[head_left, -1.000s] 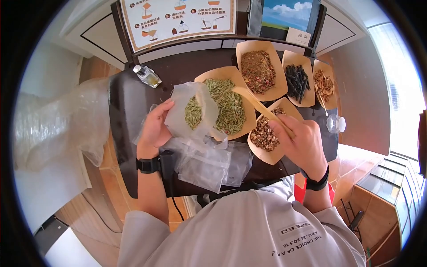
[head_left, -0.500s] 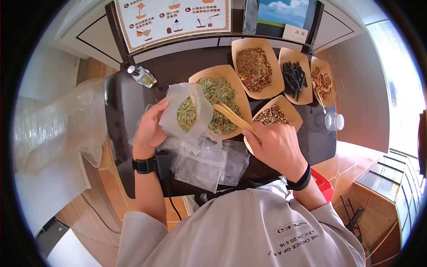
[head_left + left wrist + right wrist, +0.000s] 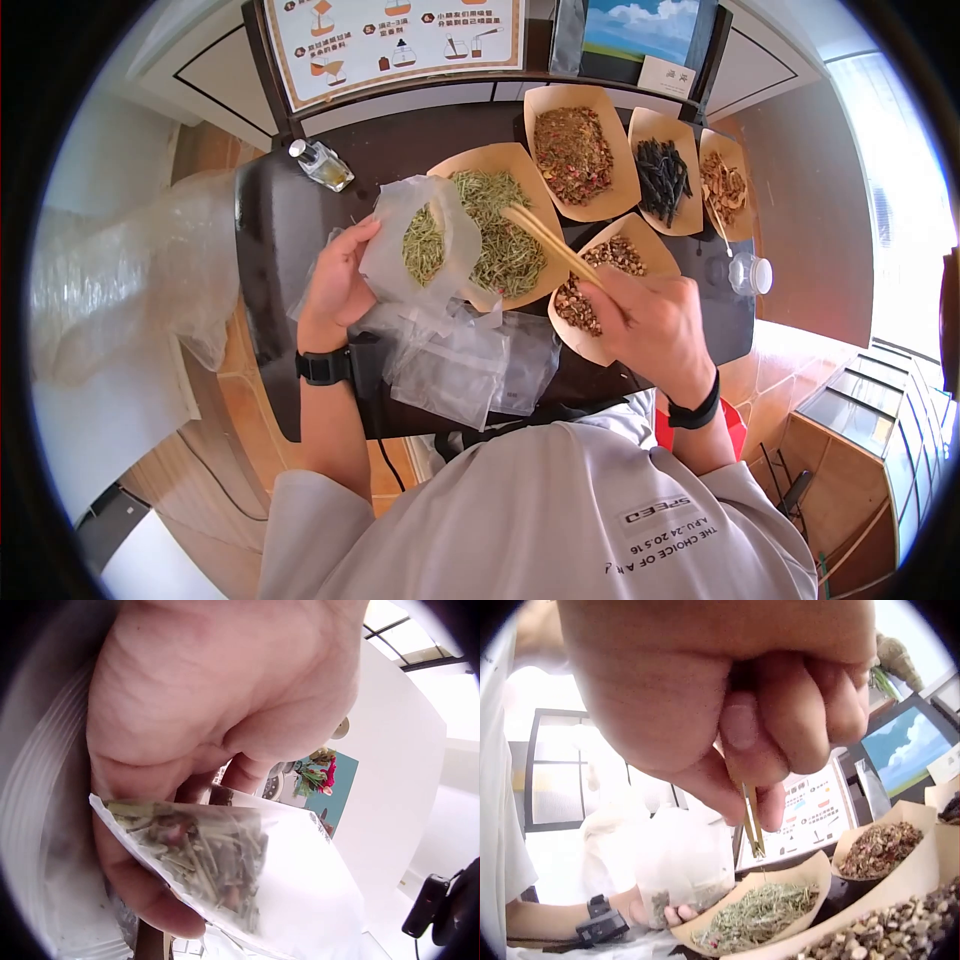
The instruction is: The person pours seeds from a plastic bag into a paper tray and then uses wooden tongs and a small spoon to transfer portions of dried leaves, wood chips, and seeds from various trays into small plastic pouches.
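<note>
Gap between bottle (image 3: 327,168) and herb tray (image 3: 512,160); pouch (image 3: 386,240) blocks near side.

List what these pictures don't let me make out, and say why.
- Handle end of the tongs: hidden inside the right hand in the head view.
- Whether the tips grip anything: too small and blurred in the right wrist view.
- Top of the sign: cut off by the top edge in the head view.
- Wording on the small card: too small in the head view.
- Number of clear bags: they overlap in the head view.
</note>
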`<action>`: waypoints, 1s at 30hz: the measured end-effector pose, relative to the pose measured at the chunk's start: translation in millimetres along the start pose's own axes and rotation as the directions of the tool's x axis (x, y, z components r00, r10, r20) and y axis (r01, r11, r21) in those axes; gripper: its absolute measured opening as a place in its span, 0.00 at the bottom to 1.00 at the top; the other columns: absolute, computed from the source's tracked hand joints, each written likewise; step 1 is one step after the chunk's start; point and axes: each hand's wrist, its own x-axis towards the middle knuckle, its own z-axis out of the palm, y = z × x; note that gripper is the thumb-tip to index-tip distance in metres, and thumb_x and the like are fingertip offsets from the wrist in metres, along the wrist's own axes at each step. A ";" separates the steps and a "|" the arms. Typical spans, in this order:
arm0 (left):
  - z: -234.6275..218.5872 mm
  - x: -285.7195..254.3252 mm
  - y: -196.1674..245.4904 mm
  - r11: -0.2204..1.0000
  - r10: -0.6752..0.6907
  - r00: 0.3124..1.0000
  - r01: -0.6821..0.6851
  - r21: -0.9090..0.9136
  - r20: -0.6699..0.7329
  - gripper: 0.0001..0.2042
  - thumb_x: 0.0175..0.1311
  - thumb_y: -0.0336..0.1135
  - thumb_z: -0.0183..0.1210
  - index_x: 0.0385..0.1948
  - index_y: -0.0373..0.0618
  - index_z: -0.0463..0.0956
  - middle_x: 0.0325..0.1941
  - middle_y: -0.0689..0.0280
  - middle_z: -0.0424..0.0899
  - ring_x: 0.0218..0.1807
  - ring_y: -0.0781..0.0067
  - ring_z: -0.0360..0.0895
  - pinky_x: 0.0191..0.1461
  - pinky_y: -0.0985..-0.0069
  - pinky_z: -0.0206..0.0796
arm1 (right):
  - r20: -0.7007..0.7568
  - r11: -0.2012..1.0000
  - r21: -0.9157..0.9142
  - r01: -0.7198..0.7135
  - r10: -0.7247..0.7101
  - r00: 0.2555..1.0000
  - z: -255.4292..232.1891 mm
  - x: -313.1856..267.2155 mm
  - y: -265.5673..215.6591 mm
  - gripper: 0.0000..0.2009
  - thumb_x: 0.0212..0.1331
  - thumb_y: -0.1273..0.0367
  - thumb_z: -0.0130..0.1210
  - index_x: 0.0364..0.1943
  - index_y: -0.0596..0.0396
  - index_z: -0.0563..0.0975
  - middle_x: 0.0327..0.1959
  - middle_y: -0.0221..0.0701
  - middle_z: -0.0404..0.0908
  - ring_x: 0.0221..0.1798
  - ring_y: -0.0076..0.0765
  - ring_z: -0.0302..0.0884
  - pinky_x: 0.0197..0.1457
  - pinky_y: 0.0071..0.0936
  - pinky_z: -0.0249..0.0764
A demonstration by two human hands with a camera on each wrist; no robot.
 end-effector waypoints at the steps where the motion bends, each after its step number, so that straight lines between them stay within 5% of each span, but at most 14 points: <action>1: 0.3 -0.1 0.2 1.000 -0.001 1.000 0.001 -0.005 -0.008 0.22 0.73 0.40 0.47 0.63 0.39 0.69 0.61 0.60 0.78 0.59 0.64 0.77 0.63 0.63 0.70 | -0.047 1.000 0.030 -0.003 0.005 0.999 -5.0 2.6 -3.6 0.06 0.54 0.71 0.65 0.26 0.54 0.79 0.11 0.32 0.70 0.14 0.42 0.71 0.18 0.35 0.66; 4: -2.0 0.5 -0.3 1.000 -0.002 1.000 0.002 -0.011 -0.012 0.21 0.73 0.40 0.47 0.63 0.39 0.70 0.60 0.60 0.79 0.59 0.65 0.77 0.62 0.63 0.70 | -0.106 0.998 0.066 0.014 -0.007 0.994 -14.9 9.8 -17.6 0.05 0.54 0.69 0.66 0.29 0.52 0.80 0.11 0.30 0.69 0.14 0.41 0.71 0.17 0.35 0.66; 10: -8.3 1.0 -0.3 0.999 -0.019 1.000 0.018 -0.038 -0.015 0.20 0.73 0.39 0.48 0.62 0.39 0.71 0.59 0.61 0.80 0.58 0.66 0.78 0.62 0.64 0.70 | 0.045 0.991 0.065 0.115 -0.118 0.992 -3.5 18.3 -38.0 0.06 0.53 0.69 0.68 0.30 0.55 0.82 0.15 0.35 0.73 0.16 0.43 0.72 0.20 0.34 0.66; 14: -10.3 3.1 -2.1 0.998 -0.028 0.998 0.025 -0.061 -0.055 0.19 0.73 0.38 0.47 0.59 0.38 0.73 0.57 0.61 0.81 0.56 0.66 0.79 0.61 0.65 0.71 | -0.039 0.985 0.113 -0.132 0.137 0.990 -14.4 5.1 -19.3 0.07 0.58 0.66 0.64 0.27 0.52 0.81 0.13 0.34 0.75 0.17 0.46 0.75 0.20 0.36 0.69; 18: -1.2 0.2 -1.2 0.998 -0.001 0.998 -0.003 -0.061 -0.059 0.19 0.73 0.38 0.47 0.57 0.36 0.74 0.55 0.60 0.82 0.55 0.66 0.80 0.60 0.65 0.72 | 0.185 0.954 -0.091 -0.286 0.299 0.936 -13.3 -13.3 0.8 0.14 0.62 0.63 0.60 0.21 0.55 0.78 0.13 0.41 0.73 0.18 0.54 0.73 0.22 0.43 0.69; 22: -5.3 0.8 -2.0 1.000 0.007 0.999 -0.008 -0.026 -0.039 0.19 0.73 0.38 0.47 0.57 0.34 0.73 0.55 0.59 0.82 0.54 0.66 0.81 0.60 0.66 0.72 | 0.227 0.944 -0.003 -0.331 0.323 0.919 2.2 -15.9 -5.8 0.17 0.63 0.62 0.59 0.19 0.57 0.77 0.13 0.44 0.73 0.19 0.57 0.73 0.23 0.46 0.69; 30: -9.8 -1.4 -2.5 1.000 -0.021 1.000 0.021 -0.017 0.024 0.19 0.74 0.39 0.47 0.58 0.35 0.73 0.56 0.60 0.82 0.54 0.66 0.80 0.60 0.66 0.72 | 0.208 0.990 -0.127 -0.064 0.090 0.974 22.0 3.9 -17.2 0.16 0.60 0.63 0.60 0.17 0.57 0.77 0.11 0.40 0.73 0.16 0.51 0.75 0.22 0.41 0.72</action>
